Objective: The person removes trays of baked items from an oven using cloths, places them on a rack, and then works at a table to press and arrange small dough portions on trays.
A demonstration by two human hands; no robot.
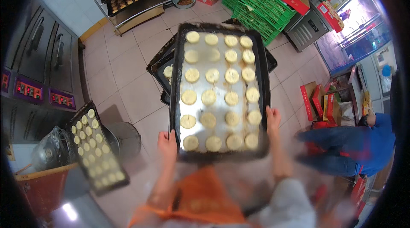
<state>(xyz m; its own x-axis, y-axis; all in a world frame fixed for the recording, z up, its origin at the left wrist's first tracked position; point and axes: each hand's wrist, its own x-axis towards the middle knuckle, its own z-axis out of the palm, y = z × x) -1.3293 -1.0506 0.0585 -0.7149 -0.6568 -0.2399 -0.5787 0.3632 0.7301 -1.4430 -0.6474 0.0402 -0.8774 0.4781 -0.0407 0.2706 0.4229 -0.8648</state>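
both hands, left [167, 143] and right [272, 118], grip one baking tray [260, 78] of twenty-four pastries [208, 97].

Motion blur smears the near rim of the dark rectangular metal baking tray [220, 156] and the orange apron [205, 200]; stacked dark trays [164, 68] beneath lie mostly hidden.

Ahead of you, stacked trays [164, 63] and green crates [256, 8] block the way; the tiled floor [124, 78] to your left lies open.

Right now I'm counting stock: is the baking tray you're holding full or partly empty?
Full: the baking tray holds pale round pastries in even rows, with no gaps.
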